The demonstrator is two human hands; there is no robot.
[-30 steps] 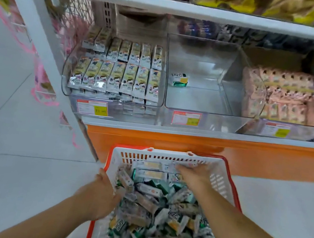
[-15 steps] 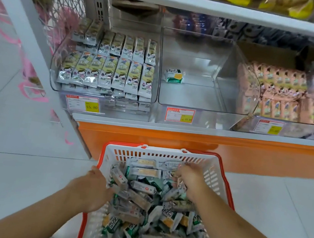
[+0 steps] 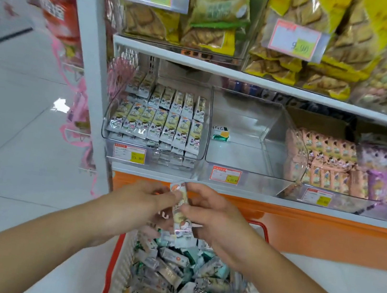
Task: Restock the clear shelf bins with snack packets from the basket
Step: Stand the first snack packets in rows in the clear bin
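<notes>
hands: left (image 3: 144, 201) and right (image 3: 212, 214) both pinch one packet (image 3: 180, 211) | packet: above basket (image 3: 116, 255), below bins | middle bin (image 3: 248, 159): one green packet (image 3: 220, 133)

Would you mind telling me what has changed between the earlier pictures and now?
Both hands rose out of the basket; the left hand and right hand now pinch a snack packet between them. The middle bin still holds one green packet.
</notes>
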